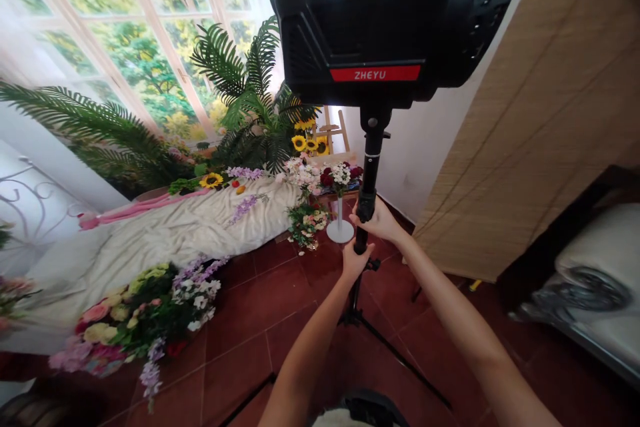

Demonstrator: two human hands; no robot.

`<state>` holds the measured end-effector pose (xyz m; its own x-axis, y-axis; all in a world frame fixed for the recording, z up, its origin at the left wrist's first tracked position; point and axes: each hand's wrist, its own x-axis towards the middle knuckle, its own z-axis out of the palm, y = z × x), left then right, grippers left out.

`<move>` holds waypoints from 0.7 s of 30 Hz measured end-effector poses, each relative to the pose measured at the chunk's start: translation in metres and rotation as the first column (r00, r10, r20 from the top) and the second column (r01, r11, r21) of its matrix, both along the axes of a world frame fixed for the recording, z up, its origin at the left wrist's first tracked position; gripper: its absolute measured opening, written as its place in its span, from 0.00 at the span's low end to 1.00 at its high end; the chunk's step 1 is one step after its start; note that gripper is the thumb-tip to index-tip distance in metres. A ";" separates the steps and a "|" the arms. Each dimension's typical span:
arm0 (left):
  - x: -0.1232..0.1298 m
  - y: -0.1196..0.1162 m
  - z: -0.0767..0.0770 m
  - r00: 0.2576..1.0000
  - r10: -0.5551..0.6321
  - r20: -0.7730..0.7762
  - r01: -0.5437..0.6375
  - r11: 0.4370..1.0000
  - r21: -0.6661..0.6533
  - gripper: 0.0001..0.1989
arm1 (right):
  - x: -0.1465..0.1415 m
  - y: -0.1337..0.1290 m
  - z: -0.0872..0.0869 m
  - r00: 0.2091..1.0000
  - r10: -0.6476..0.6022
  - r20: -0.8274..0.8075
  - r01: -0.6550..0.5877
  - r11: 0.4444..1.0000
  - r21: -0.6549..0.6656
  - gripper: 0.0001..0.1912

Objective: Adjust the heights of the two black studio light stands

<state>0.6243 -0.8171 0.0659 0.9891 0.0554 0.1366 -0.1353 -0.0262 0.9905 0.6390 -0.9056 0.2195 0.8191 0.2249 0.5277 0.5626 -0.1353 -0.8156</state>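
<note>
My left grip [354,263] is closed around a slim black upright pole [370,170]; my right grip [384,221] wraps it just above, beside a black clamp collar [367,207]. A bulky black studio light [380,20] with a red ZHEYU label [375,73] sits on top, over dark-red floor tiles [280,293].

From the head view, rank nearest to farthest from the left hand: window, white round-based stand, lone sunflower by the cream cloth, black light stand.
1. Black light stand: in the left hand.
2. White round-based stand: beyond it, slightly left.
3. Lone sunflower: farther left, at the cream cloth's far edge.
4. Window: background, upper left.
</note>
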 end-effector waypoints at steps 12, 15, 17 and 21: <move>0.013 -0.011 0.004 0.992 -0.072 -0.101 0.068 0.997 -0.045 0.22 | 0.002 -0.009 -0.002 0.993 0.117 -0.021 -0.119 0.991 -0.068 0.21; 0.015 -0.015 -0.001 0.993 -0.018 -0.119 0.013 0.999 -0.043 0.20 | 0.001 -0.009 -0.003 0.997 0.081 -0.018 -0.082 0.992 -0.095 0.22; 0.016 -0.017 -0.003 0.993 -0.003 -0.118 -0.004 0.998 -0.061 0.18 | -0.003 -0.009 -0.005 1.000 0.009 -0.010 -0.010 0.993 -0.114 0.24; 0.017 -0.018 -0.005 0.989 -0.026 -0.147 0.003 0.987 -0.160 0.14 | -0.026 -0.013 -0.027 0.968 -0.240 0.073 0.246 0.965 -0.087 0.30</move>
<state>0.6410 -0.8347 0.0611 0.9985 0.0501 -0.0206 0.0137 0.1340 0.9909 0.6127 -0.9182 0.1922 0.8222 0.0743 0.5643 0.5515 -0.3494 -0.7575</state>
